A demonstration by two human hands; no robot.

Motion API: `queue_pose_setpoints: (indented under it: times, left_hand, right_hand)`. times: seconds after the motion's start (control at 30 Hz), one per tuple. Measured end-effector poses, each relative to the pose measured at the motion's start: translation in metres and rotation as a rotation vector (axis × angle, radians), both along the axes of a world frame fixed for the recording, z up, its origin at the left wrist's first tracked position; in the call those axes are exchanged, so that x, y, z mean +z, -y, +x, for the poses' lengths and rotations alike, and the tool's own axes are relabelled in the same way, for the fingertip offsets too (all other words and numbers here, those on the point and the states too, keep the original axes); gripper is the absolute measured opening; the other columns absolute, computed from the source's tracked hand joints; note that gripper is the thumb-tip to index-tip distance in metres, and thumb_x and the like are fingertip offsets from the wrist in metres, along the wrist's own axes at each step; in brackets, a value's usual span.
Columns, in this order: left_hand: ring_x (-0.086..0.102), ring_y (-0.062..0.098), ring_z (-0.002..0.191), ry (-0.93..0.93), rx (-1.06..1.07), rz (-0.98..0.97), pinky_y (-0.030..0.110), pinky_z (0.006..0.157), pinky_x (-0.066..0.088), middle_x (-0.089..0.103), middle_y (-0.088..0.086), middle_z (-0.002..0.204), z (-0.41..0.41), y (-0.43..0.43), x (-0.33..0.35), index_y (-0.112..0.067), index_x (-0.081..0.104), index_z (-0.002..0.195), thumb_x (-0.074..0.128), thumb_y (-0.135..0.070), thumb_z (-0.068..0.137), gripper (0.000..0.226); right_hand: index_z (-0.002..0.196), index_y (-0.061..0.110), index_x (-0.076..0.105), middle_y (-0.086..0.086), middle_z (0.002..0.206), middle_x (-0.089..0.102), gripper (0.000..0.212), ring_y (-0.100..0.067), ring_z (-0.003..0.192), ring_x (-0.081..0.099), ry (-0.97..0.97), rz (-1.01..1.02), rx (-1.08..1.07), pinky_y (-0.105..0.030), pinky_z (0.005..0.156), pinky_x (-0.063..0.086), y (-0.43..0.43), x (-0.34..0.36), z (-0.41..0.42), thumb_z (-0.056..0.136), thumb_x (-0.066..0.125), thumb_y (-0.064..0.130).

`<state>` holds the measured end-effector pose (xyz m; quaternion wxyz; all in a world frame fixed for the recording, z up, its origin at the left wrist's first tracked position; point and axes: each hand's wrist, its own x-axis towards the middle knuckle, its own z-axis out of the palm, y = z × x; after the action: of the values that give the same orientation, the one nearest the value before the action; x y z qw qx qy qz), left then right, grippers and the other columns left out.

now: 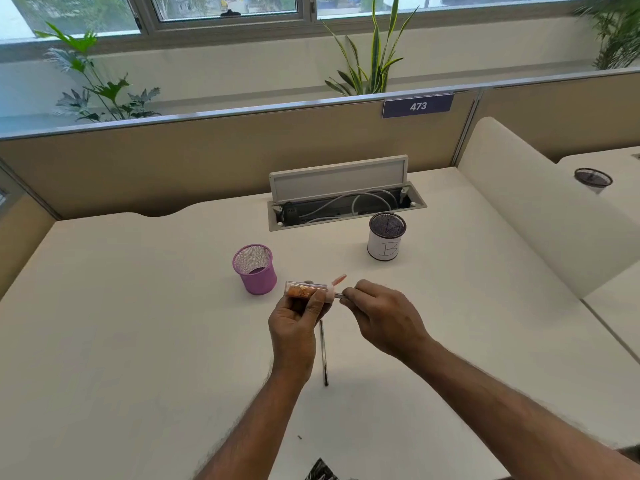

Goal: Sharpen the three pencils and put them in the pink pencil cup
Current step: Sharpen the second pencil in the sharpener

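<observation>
Bright daylight enters from the windows (225,8) at the top, partly washed out. Shadows on the white desk (138,306) are faint and soft. The wide lens bows the partition (207,147).

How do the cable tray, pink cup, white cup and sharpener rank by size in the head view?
1. Cable tray
2. Pink cup and white cup: look alike; the white one sits farther off, so unranked.
3. Sharpener, partly hidden in the left hand.
</observation>
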<state>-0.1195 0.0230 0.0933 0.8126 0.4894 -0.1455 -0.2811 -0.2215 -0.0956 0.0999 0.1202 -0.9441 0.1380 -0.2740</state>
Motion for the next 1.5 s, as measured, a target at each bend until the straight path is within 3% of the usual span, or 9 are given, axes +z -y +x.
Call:
queue_pose_setpoints:
  times: [0.33, 0.43, 0.53, 0.7, 0.93, 1.17, 1.3, 1.4, 1.5]
  left_hand:
    - [0.071, 0.028, 0.094, 0.024, -0.061, 0.003, 0.032, 0.084, 0.057, 0.074, 0.015, 0.093, 0.005, -0.002, 0.005, -0.002, 0.067, 0.097, 0.069, -0.011, 0.076, 0.023]
    - [0.071, 0.029, 0.095, 0.036, -0.094, -0.003, 0.032, 0.084, 0.057, 0.073, 0.020, 0.096, 0.008, -0.002, 0.006, -0.009, 0.072, 0.092, 0.070, -0.010, 0.076, 0.016]
    - [0.071, 0.030, 0.097, 0.072, -0.133, 0.037, 0.034, 0.086, 0.057, 0.072, 0.018, 0.098, 0.013, -0.003, 0.004, -0.002, 0.068, 0.099, 0.069, -0.012, 0.077, 0.024]
    - [0.070, 0.030, 0.101, 0.126, -0.245, 0.078, 0.038, 0.090, 0.056, 0.075, 0.012, 0.100, 0.023, -0.005, 0.006, 0.002, 0.060, 0.111, 0.065, -0.013, 0.080, 0.035]
    - [0.070, 0.025, 0.099, 0.126, -0.346, 0.079, 0.032, 0.085, 0.055, 0.075, 0.012, 0.102, 0.029, -0.005, 0.006, -0.002, 0.058, 0.115, 0.061, -0.010, 0.082, 0.033]
    - [0.069, 0.032, 0.104, 0.133, -0.271, 0.117, 0.037, 0.090, 0.056, 0.072, 0.019, 0.107, 0.028, -0.006, -0.001, 0.003, 0.058, 0.117, 0.061, -0.008, 0.086, 0.033]
    - [0.070, 0.028, 0.099, 0.097, -0.183, 0.115, 0.034, 0.088, 0.056, 0.074, 0.013, 0.100, 0.023, -0.002, -0.003, 0.011, 0.057, 0.116, 0.057, 0.003, 0.090, 0.027]
    - [0.071, 0.025, 0.095, 0.056, -0.125, 0.087, 0.031, 0.085, 0.057, 0.074, 0.014, 0.096, 0.015, 0.002, -0.001, 0.009, 0.058, 0.113, 0.056, 0.006, 0.090, 0.023]
    - [0.072, 0.023, 0.093, 0.039, -0.097, 0.071, 0.029, 0.083, 0.057, 0.075, 0.011, 0.093, 0.008, 0.002, 0.002, 0.005, 0.060, 0.111, 0.055, 0.007, 0.091, 0.021]
  right_hand:
    - [0.061, 0.010, 0.051, -0.001, 0.050, 0.041, 0.035, -0.015, 0.051, 0.031, -0.107, 0.449, 0.106, -0.032, 0.050, 0.028, 0.009, 0.019, 0.003, 0.093, 0.060, 0.019]
    - [0.068, 0.006, 0.065, -0.010, 0.053, 0.049, 0.029, -0.011, 0.052, 0.032, -0.195, 0.650, 0.088, -0.032, 0.052, 0.029, 0.013, 0.027, 0.003, 0.093, 0.062, 0.021]
    - [0.076, 0.011, 0.073, 0.000, 0.051, 0.047, 0.024, -0.012, 0.049, 0.035, -0.299, 0.931, 0.103, -0.026, 0.049, 0.030, 0.018, 0.036, 0.003, 0.095, 0.061, 0.021]
    - [0.086, 0.004, 0.067, 0.001, 0.053, 0.040, 0.024, -0.009, 0.045, 0.024, -0.483, 1.502, 0.110, -0.019, 0.040, 0.014, 0.030, 0.041, 0.001, 0.097, 0.055, 0.021]
    - [0.089, 0.011, 0.062, 0.006, 0.055, 0.032, 0.023, -0.001, 0.040, 0.020, -0.596, 1.912, 0.102, -0.012, 0.034, 0.015, 0.031, 0.031, -0.001, 0.084, 0.057, 0.033]
    - [0.095, 0.001, 0.063, -0.008, 0.066, 0.056, 0.013, -0.009, 0.043, 0.034, -0.366, 1.486, 0.154, -0.019, 0.039, 0.026, 0.023, 0.027, -0.003, 0.093, 0.063, 0.015]
    - [0.082, 0.010, 0.065, -0.003, 0.066, 0.063, 0.015, -0.017, 0.053, 0.052, -0.054, 0.775, 0.020, -0.036, 0.048, 0.046, 0.009, 0.006, -0.001, 0.089, 0.068, 0.023]
    - [0.086, 0.015, 0.066, 0.001, 0.071, 0.060, 0.022, -0.021, 0.060, 0.054, 0.035, 0.096, -0.079, -0.035, 0.048, 0.044, -0.001, -0.010, -0.003, 0.094, 0.055, 0.033]
    - [0.086, 0.010, 0.064, -0.002, 0.068, 0.053, 0.025, -0.024, 0.055, 0.048, 0.053, -0.064, -0.105, -0.033, 0.041, 0.039, -0.007, -0.016, -0.002, 0.097, 0.050, 0.028]
